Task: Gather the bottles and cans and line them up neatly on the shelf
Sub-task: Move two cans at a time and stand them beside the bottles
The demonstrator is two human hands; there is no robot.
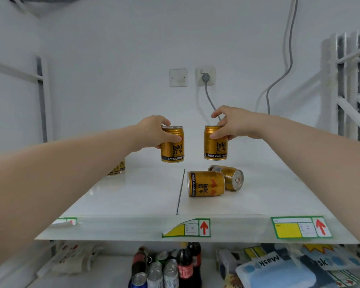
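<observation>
My left hand [154, 132] grips a gold Red Bull can [173, 147] near its top and holds it upright just above the white shelf [133, 194]. My right hand [231, 123] grips a second gold can [215, 146], also upright and lifted. Two more gold cans lie on their sides in front of these: one [206, 183] near the shelf's middle seam, the other [230, 176] touching it behind and to the right. Further gold cans [117, 167] stand at the left, mostly hidden behind my left forearm.
The shelf's front lip carries price labels [299, 227] with red arrows. On the lower shelf stand cola bottles [185, 265], several cans [156, 275] and mask packs [274, 269]. Wall sockets [206, 76] with a grey cable sit behind. White rack frames [349, 86] flank both sides.
</observation>
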